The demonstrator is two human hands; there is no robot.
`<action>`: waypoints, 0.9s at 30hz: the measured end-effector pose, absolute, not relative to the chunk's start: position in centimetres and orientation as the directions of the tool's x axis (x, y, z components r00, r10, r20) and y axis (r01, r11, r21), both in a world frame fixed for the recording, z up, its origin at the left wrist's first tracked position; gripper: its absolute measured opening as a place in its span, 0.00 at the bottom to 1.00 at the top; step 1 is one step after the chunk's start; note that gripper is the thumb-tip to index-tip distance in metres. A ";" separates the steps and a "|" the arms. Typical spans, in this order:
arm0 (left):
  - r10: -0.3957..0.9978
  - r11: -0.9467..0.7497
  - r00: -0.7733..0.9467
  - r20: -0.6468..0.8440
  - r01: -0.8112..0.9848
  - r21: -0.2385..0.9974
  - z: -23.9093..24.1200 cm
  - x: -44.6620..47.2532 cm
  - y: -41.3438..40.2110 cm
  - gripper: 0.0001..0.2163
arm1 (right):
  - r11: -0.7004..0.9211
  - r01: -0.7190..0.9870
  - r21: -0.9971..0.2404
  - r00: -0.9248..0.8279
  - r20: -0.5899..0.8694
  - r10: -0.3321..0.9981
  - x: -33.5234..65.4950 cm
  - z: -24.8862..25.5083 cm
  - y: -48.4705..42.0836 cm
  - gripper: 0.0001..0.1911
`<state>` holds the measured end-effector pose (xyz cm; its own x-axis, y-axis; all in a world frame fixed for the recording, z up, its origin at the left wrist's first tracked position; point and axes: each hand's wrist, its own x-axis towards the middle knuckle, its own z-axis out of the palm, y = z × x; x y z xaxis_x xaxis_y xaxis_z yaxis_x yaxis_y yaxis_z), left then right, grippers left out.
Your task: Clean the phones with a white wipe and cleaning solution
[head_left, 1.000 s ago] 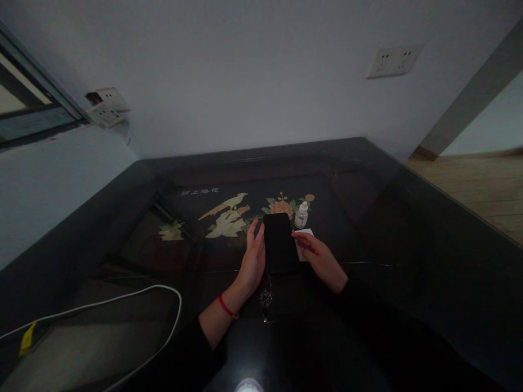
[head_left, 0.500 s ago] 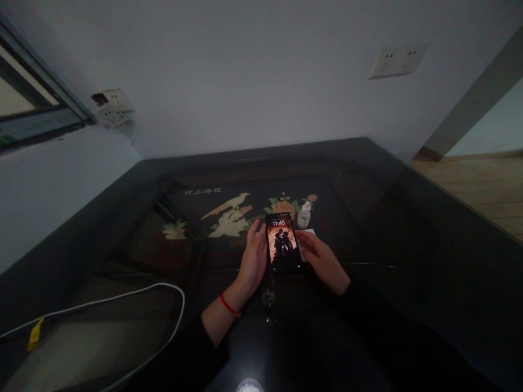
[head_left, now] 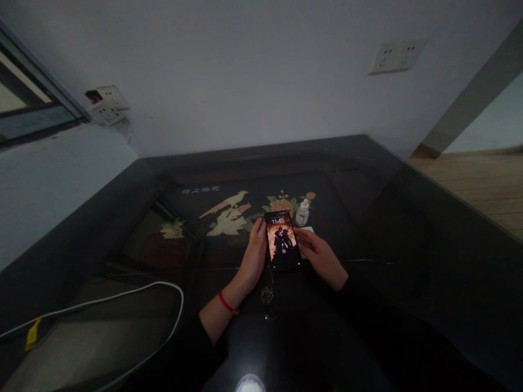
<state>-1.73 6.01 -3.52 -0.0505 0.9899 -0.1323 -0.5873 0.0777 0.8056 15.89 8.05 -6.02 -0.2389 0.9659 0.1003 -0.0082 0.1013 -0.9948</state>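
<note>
A smartphone (head_left: 283,239) with a lit lock screen reading 11:45 is between my two hands, its screen facing up. My left hand (head_left: 255,253), with a red cord bracelet (head_left: 227,305) at the wrist, grips the phone's left edge. Against its right edge, the fingers of my right hand (head_left: 322,258) are bent and hold on. A strap with a dark ornamental charm (head_left: 267,296) trails from the phone's lower end. Just beyond my right fingers stands a small white-capped bottle (head_left: 303,213). Partly hidden behind those fingers is a white flat item (head_left: 309,229).
The dark glossy table (head_left: 359,185) bears an inlaid bird-and-flower picture (head_left: 229,222). A white cable (head_left: 122,294) with a yellow tag (head_left: 32,334) loops at the left. A bright round reflection shows at the near edge. Wall sockets (head_left: 398,56) are beyond the table.
My left fingers, spread a little off the phone's edge before, now lie closer along it. A small round icon has appeared low on the screen. The view has shifted slightly.
</note>
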 end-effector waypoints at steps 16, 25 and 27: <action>0.993 -0.046 -0.117 0.006 -0.346 0.937 -4.2 -1.6 6.2 0.25 | 0.199 0.084 -0.976 -0.158 0.184 0.970 15.0 -7.0 7.6 0.26; 0.933 -0.299 -0.142 0.330 0.203 0.932 -1.6 -1.6 7.0 0.16 | 0.394 0.262 -0.881 -0.046 0.397 0.917 18.8 -1.0 10.0 0.14; 0.931 -0.316 -0.079 0.355 0.309 0.897 -0.8 -0.6 8.0 0.15 | 0.435 0.353 -0.828 -0.043 0.450 0.892 19.6 0.6 11.7 0.12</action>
